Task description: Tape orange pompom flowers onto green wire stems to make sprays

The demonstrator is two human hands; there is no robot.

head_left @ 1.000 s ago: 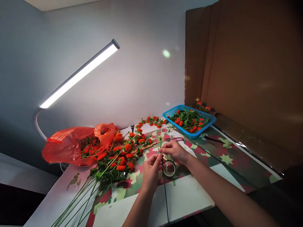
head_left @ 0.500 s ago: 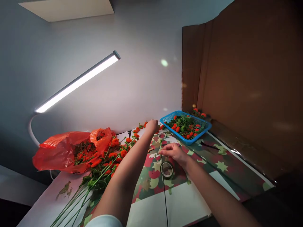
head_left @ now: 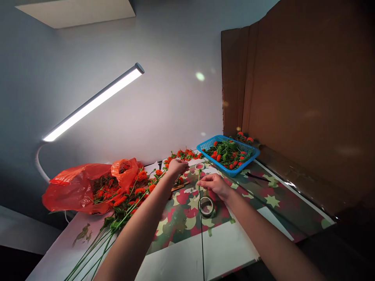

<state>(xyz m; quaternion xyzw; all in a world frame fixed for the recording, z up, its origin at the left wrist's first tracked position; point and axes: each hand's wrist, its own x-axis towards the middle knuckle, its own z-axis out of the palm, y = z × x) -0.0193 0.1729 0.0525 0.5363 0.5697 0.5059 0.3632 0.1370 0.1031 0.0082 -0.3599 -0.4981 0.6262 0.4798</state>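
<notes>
My right hand (head_left: 215,185) pinches a long thin green stem (head_left: 201,234) near its top, where a small green tip stands above the fingers. The stem runs down past the table's front edge. My left hand (head_left: 177,167) is stretched out by the row of short orange flowers (head_left: 187,154) along the wall, its fingers drawn together. What they hold, if anything, is too small to make out. Just below my right hand, a roll of dark green tape (head_left: 213,207) lies on the table beside the stem. Behind it is a smaller white ring-shaped roll (head_left: 199,166).
A blue basket (head_left: 236,173) of orange flowers and greenery stands at the back right, before a cardboard panel (head_left: 293,86). Left are a red plastic bag (head_left: 73,183) and long-stemmed orange flowers (head_left: 140,191). A lit lamp (head_left: 93,105) hangs above. Brown sticks (head_left: 180,186) lie mid-table.
My left hand let go of the stem, reached far back to the short orange flowers by the wall, then drew slightly back and left. My right hand keeps holding the stem.
</notes>
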